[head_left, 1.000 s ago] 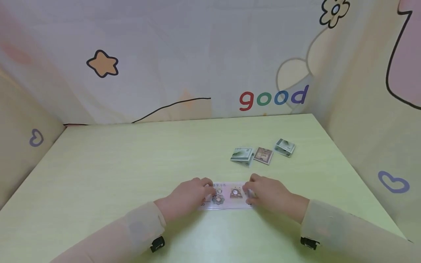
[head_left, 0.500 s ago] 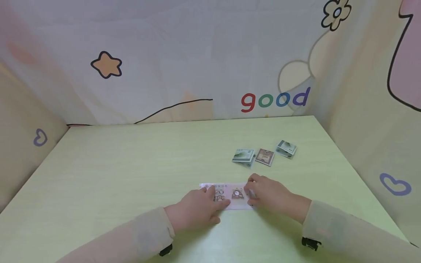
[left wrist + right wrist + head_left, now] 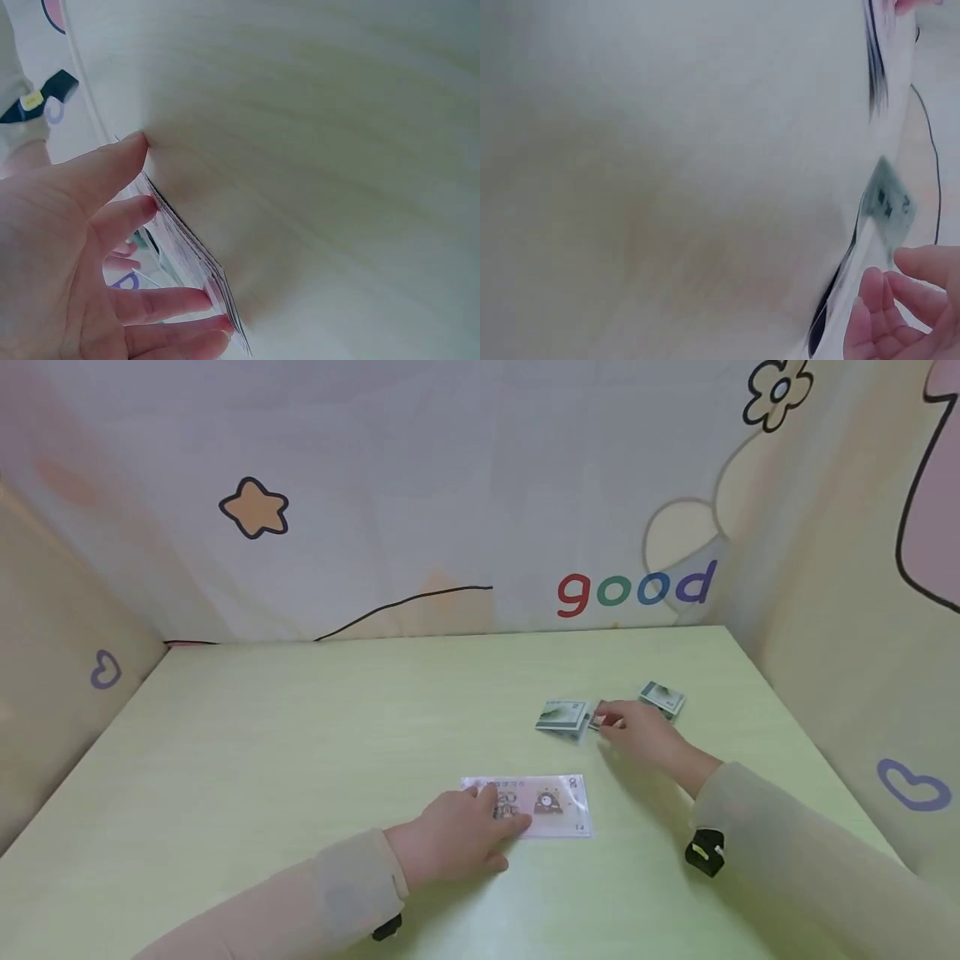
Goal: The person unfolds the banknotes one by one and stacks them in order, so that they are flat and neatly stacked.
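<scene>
Near the front of the table lies a pink play banknote point(image 3: 562, 820) marked 20. My left hand point(image 3: 453, 835) rests on its left part with fingers spread. In the left wrist view, several paper edges show as a thin stack point(image 3: 199, 251) under those fingertips. My right hand point(image 3: 641, 733) is over a small folded brown note point(image 3: 594, 722), covering most of it. Its thumb and fingers stand apart in the right wrist view, and contact with the note cannot be made out. Folded green notes lie on either side, one to the left point(image 3: 562, 715) and one to the right point(image 3: 664, 695).
A pale green tabletop point(image 3: 322, 727) carries the notes. Printed cloth walls point(image 3: 390, 485) enclose it at the back and on both sides. Each sleeve has a dark strap point(image 3: 705, 852) at the wrist.
My right hand has left the pink note's right end and moved up to the brown note. My left hand has shifted right and spread over the pink note. The view has shifted slightly.
</scene>
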`<state>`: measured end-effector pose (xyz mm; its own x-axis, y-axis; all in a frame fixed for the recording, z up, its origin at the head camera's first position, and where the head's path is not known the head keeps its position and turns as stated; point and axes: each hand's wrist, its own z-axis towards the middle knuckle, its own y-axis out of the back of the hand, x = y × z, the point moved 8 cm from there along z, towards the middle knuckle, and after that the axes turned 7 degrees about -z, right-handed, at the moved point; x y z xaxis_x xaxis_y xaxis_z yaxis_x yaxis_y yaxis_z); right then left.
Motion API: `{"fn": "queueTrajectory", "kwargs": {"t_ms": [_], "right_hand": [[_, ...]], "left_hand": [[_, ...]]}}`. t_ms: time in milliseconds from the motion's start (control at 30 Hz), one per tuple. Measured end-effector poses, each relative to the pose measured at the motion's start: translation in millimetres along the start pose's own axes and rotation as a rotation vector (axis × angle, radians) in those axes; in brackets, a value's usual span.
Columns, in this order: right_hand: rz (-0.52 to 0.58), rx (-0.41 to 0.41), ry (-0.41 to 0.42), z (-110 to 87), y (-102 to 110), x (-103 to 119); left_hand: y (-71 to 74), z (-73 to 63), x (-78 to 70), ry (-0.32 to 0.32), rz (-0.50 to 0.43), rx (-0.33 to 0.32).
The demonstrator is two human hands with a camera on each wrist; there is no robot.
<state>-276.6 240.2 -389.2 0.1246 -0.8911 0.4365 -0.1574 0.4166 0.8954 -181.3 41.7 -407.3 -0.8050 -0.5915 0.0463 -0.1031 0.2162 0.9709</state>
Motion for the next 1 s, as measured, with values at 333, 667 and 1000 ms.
{"fn": "queueTrajectory", "kwargs": {"t_ms": [333,667,1000], "right_hand": [[0.006,0.041,-0.084,26.3,-6.7,-15.2],[-0.072,0.052,-0.144,39.7,-12.1,-11.6],[0.020,0.006,-0.143,39.9,-8.6,-4.0]], "left_hand": [[1.4,-0.4,0.4,-0.006,0.003,-0.011],[4.6,-1.2,2.5,-0.005,0.041,-0.031],[5.4,8.6,7.7,-0.026,-0.095,0.001]]}}
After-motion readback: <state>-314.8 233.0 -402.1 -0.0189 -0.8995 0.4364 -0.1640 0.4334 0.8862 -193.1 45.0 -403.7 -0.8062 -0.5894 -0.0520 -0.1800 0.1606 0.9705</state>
